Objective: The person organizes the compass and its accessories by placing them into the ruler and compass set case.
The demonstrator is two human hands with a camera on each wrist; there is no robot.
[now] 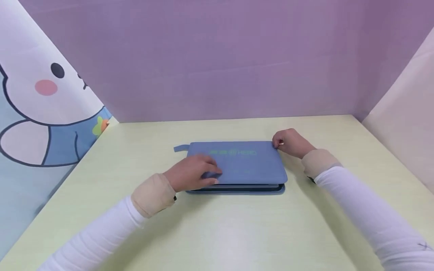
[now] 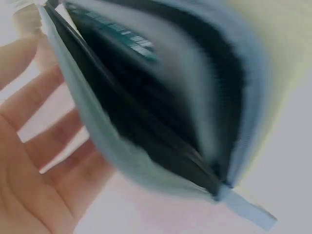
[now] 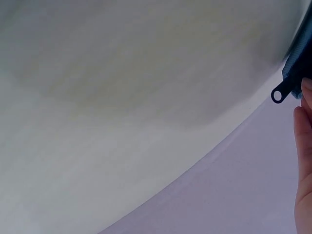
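Observation:
A blue zip case point(image 1: 240, 165) with green lettering lies on the table, its near side gaping. My left hand point(image 1: 194, 171) rests on the cover's left part; in the left wrist view, fairly straight fingers point(image 2: 53, 92) lie along the outside of the cover. Dark lining and a teal printed item point(image 2: 124, 36) show inside the opening. At the case's far right corner, my right hand point(image 1: 291, 142) pinches the edge with curled fingers. A black zipper pull point(image 3: 280, 93) sticks out beside those fingertips point(image 3: 306, 90) in the right wrist view.
The pale yellow table point(image 1: 230, 229) spreads around the case. A fabric strap point(image 1: 181, 148) juts from its far left corner. Purple backing point(image 1: 217, 60) stands behind, with a cartoon-printed panel point(image 1: 51, 105) on the left and a pale panel point(image 1: 407, 113) on the right.

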